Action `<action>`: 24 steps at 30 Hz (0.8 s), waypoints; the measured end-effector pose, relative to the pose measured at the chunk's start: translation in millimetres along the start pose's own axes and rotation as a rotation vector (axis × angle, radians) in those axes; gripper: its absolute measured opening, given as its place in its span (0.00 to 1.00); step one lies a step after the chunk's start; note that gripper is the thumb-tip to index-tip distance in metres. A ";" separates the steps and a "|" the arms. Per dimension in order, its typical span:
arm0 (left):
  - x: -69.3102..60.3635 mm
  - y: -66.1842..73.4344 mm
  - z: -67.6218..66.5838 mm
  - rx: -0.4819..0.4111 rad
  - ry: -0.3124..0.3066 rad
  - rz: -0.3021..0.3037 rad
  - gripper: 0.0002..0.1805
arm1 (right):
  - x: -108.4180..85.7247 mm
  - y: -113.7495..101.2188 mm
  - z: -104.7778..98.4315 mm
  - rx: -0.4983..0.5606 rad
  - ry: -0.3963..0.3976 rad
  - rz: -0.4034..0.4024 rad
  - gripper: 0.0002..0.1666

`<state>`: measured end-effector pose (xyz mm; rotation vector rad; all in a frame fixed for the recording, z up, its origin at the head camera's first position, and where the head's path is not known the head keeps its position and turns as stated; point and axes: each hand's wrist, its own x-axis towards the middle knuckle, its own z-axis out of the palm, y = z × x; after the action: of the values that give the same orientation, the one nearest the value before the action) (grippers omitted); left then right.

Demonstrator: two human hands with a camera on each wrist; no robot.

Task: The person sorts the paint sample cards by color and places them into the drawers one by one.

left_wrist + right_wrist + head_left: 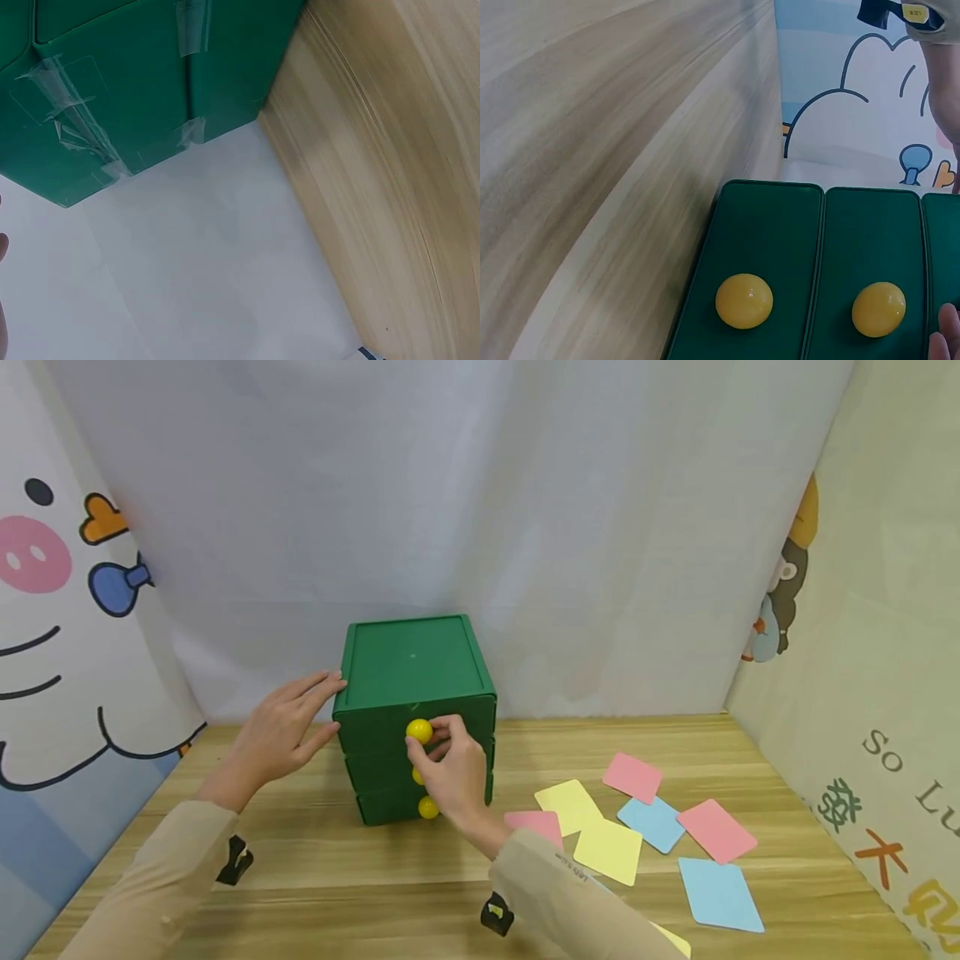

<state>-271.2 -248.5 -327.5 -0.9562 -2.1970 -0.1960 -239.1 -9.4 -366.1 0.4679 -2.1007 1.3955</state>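
A green cabinet (411, 662) with three stacked drawers stands on the table, its drawers closed. My left hand (281, 731) touches the cabinet's upper left edge with fingers extended. At the top drawer, my right hand (456, 772) pinches the yellow round knob (419, 731) between thumb and fingers. The bottom knob (428, 807) shows below, and the middle one is partly hidden by the right hand. Two lower knobs (744, 301) (879, 309) are visible in the right wrist view, with right fingertips at the edge. Clear tape (193, 26) crosses the cabinet's surface in the left wrist view.
Pink (717, 831), yellow (608, 852) and blue (722, 893) cards lie scattered on the wooden table (360, 893), right of the cabinet. A white curtain (480, 527) hangs behind, with printed panels (862, 693) on both sides.
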 end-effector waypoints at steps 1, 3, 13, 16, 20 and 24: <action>-0.4 -0.3 -0.1 -0.003 0.001 0.000 0.37 | 0.0 0.3 0.8 0.002 0.005 -0.001 0.15; -1.1 -0.9 -0.2 -0.010 0.002 -0.001 0.36 | -0.2 0.5 1.7 0.005 0.011 0.001 0.15; -1.7 -1.8 1.0 -0.049 0.010 -0.018 0.31 | -2.1 0.1 2.3 0.000 0.028 0.010 0.14; -1.9 -1.5 1.3 -0.067 0.001 -0.039 0.29 | -2.7 0.4 1.4 -0.005 0.025 0.010 0.14; -2.2 -1.2 1.4 -0.086 -0.008 -0.068 0.28 | -3.9 0.5 -0.6 -0.004 0.020 0.000 0.14; -2.7 -0.7 1.4 -0.092 -0.019 -0.092 0.27 | -6.9 -0.5 -3.6 0.009 0.009 0.003 0.14</action>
<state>-271.2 -250.0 -330.2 -0.9105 -2.2675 -0.3351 -232.5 -6.4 -369.0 0.4609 -2.0896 1.4070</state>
